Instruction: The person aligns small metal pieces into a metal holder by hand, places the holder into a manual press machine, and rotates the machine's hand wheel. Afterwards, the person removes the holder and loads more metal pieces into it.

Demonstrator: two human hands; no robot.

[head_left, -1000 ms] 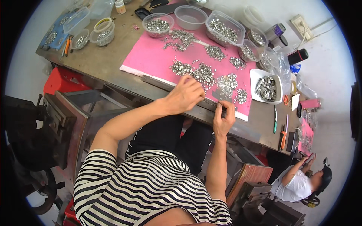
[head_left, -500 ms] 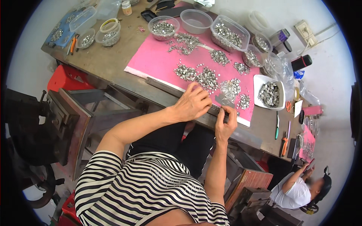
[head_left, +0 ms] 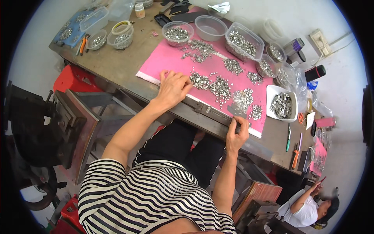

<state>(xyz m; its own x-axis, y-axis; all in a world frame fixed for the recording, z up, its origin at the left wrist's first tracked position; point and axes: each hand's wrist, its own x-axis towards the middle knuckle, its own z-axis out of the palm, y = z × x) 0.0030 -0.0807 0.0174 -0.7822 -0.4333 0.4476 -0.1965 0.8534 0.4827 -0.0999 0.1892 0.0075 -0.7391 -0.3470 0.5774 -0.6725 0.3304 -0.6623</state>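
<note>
Lying flat: slim grey metal bar (head_left: pixel 215 113), speckled.

Lane across pink mat (head_left: pixel 167 58) between metal heaps (head_left: pixel 221 87), tubs (head_left: pixel 210 28) beyond

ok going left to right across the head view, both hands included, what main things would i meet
Orange-handled tool → white bottle → left hand → perforated metal bar → right hand → white bowl → black cup.
</note>
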